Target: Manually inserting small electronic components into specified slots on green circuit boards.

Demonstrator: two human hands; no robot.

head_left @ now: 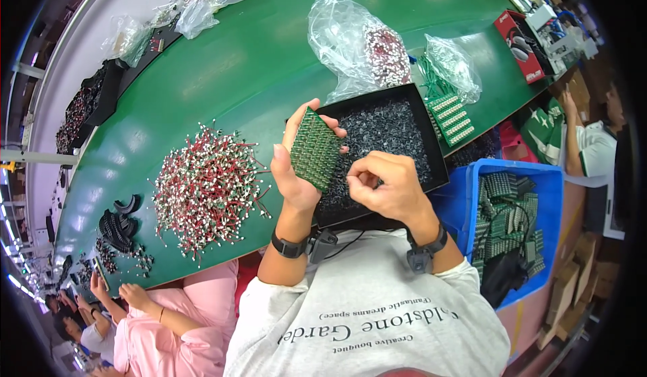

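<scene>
My left hand (296, 181) grips a green circuit board panel (315, 149) by its edges and holds it up, tilted, above a shallow black tray (441, 154). Rows of small dark and silvery parts cover the panel's visible side. My right hand (386, 185) hovers over the same tray, just right of the panel and apart from it. Its thumb and fingers are pinched together; whatever they hold is too small to make out. Many tiny dark translucent pieces (387, 131) fill the tray.
Left of the tray lies a heap of red wires with white connectors (205, 192). Plastic bags (344, 40) of parts and a stack of green panels (453, 117) sit beyond it. A blue bin (549, 229) of boards stands at my right. A co-worker in pink (175, 330) sits at left.
</scene>
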